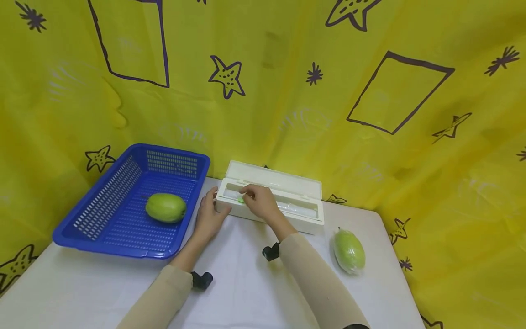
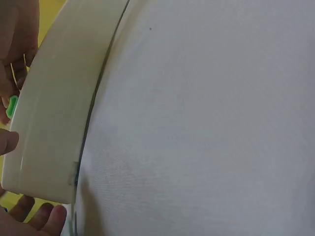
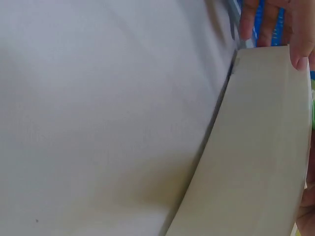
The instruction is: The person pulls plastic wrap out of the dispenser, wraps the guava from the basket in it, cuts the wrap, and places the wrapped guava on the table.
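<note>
A long white cling film dispenser (image 1: 267,214) lies on the table with its lid (image 1: 273,179) raised at the back and a roll of clear film (image 1: 297,209) inside. My left hand (image 1: 208,220) grips the dispenser's left end, thumb on the front side and fingers round the end. Over the front edge near that end, my right hand (image 1: 261,201) pinches a small green slide cutter (image 1: 241,199). In the left wrist view the same green cutter (image 2: 12,106) shows between the right hand's fingertips.
On the left stands a blue plastic basket (image 1: 119,249) holding a green oval melon (image 1: 165,208). Another green melon (image 1: 349,251), wrapped in clear film, lies right of the dispenser. A yellow patterned curtain (image 1: 263,114) hangs behind the white-covered table (image 1: 242,283).
</note>
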{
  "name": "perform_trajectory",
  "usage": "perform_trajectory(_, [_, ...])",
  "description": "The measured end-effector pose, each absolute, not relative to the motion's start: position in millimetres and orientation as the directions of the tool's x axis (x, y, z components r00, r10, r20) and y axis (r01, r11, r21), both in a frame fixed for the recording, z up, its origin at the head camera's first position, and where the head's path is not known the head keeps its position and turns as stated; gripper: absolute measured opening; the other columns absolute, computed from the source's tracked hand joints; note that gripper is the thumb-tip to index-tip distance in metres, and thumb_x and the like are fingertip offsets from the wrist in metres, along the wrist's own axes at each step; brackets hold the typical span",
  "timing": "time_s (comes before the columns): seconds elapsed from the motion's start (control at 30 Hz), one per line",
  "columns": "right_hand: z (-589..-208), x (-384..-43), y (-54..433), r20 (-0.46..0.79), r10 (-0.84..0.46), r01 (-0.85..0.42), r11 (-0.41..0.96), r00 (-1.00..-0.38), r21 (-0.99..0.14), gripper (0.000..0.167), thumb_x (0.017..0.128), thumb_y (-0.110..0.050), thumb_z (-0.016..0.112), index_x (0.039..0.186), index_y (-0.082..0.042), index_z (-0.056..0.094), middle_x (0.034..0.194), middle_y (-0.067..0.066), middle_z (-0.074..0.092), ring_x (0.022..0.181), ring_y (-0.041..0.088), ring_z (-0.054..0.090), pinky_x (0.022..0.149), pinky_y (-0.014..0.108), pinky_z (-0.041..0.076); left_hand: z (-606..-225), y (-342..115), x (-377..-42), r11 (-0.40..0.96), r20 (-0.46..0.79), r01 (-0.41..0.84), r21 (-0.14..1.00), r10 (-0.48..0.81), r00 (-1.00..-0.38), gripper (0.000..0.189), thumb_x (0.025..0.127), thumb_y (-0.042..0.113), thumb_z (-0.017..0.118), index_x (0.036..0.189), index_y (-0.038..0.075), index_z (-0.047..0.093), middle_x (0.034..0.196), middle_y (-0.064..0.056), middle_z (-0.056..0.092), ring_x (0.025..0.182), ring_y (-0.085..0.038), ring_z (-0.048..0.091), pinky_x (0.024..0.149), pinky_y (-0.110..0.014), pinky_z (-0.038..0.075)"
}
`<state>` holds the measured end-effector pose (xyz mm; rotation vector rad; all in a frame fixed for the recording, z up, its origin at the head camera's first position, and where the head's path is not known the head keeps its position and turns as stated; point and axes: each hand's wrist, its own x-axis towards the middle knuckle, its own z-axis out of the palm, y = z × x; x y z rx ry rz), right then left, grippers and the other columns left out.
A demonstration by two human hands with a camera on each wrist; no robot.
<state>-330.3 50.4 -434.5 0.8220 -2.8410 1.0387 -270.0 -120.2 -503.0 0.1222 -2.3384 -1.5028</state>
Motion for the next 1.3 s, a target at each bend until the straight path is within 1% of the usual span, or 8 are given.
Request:
perform_trajectory(0.17, [-427.1,-334.0,45.8,0.025,-0.568,-0.478,0.668,-0.823,-0.57,0.037,0.1,-0.014,0.042,0.119,-0.018,0.074,0.123,0.002,0.071,0.104,0.021,0.064,0.089,0.037,0.051,-497.9,-113.5,-265.6,0.533,0.363,0.194,0.823,-0.232,-0.902,0.058,0.084,0.011,0.075,0.138,0.019,0.055,0.144,-0.022,0.04,0.127,-0.043,0.046,0.104,-0.059,0.04])
perform_trajectory(0.3, [-422.7,-337.2,40.9,-0.062,-0.584,-0.444,0.678,-0.81,-0.586,0.043,0.098,-0.019,0.037,0.12,-0.016,0.073,0.124,0.003,0.07,0.124,0.024,0.059,0.102,0.042,0.048,-493.8,-108.5,-262.2,0.556,0.376,0.21,0.804,-0.204,-0.904,0.05,0.084,0.009,0.074,0.13,0.015,0.058,0.147,-0.022,0.036,0.127,-0.046,0.043,0.103,-0.061,0.039])
perform_trajectory(0.57, [-430.9,-343.5,45.2,-0.052,-0.419,-0.233,0.598,-0.906,-0.767,0.038,0.092,-0.014,0.048,0.122,-0.014,0.073,0.117,0.003,0.072,0.09,0.02,0.059,0.067,0.028,0.046,-493.3,-105.5,-261.2,0.614,0.425,0.22,0.758,-0.208,-0.881,0.046,0.083,0.008,0.077,0.126,0.015,0.062,0.146,-0.022,0.04,0.127,-0.047,0.042,0.102,-0.059,0.039])
perform_trajectory(0.7, [-429.7,-343.4,48.0,-0.045,-0.472,-0.285,0.603,-0.881,-0.745,0.039,0.095,-0.01,0.047,0.126,-0.015,0.07,0.124,0.006,0.069,0.106,0.02,0.06,0.077,0.031,0.05,-490.4,-103.4,-261.3,0.702,0.507,0.28,0.655,-0.133,-0.852,0.05,0.083,0.01,0.079,0.129,0.021,0.064,0.146,-0.022,0.04,0.129,-0.048,0.039,0.1,-0.061,0.041])
perform_trajectory(0.93, [-421.4,-346.5,43.8,-0.008,-0.716,-0.618,0.609,-0.698,-0.497,0.04,0.099,-0.002,0.04,0.119,-0.012,0.074,0.122,0.006,0.069,0.118,0.026,0.059,0.102,0.041,0.047,-486.8,-99.9,-263.0,0.702,0.509,0.298,0.647,-0.107,-0.854,0.057,0.084,0.01,0.078,0.135,0.01,0.055,0.141,-0.023,0.044,0.13,-0.047,0.038,0.103,-0.058,0.04])
perform_trajectory(1.07, [-418.3,-347.3,43.6,-0.059,-0.657,-0.579,0.7,-0.751,-0.418,0.037,0.099,-0.008,0.042,0.114,-0.012,0.076,0.117,0.004,0.073,0.113,0.022,0.063,0.099,0.038,0.049,-487.4,-100.5,-262.6,0.709,0.5,0.289,0.643,-0.103,-0.86,0.052,0.084,0.01,0.078,0.131,0.008,0.057,0.137,-0.022,0.047,0.128,-0.046,0.04,0.103,-0.058,0.04])
perform_trajectory(1.2, [-418.0,-346.7,46.4,-0.032,-0.565,-0.506,0.761,-0.825,-0.406,0.034,0.097,-0.013,0.045,0.11,-0.013,0.077,0.108,0.003,0.074,0.08,0.019,0.061,0.077,0.034,0.051,-487.1,-101.0,-262.1,0.723,0.486,0.272,0.635,-0.1,-0.868,0.045,0.085,0.013,0.078,0.127,0.013,0.062,0.138,-0.02,0.048,0.129,-0.045,0.039,0.104,-0.057,0.039])
perform_trajectory(1.3, [-420.5,-347.2,50.2,0.027,-0.508,-0.468,0.771,-0.861,-0.433,0.028,0.096,-0.016,0.052,0.11,-0.014,0.077,0.102,0.002,0.074,0.07,0.014,0.055,0.068,0.031,0.048,-484.7,-99.5,-261.9,0.739,0.483,0.27,0.617,-0.085,-0.871,0.04,0.087,0.018,0.077,0.126,0.018,0.066,0.14,-0.02,0.048,0.131,-0.045,0.037,0.103,-0.059,0.037])
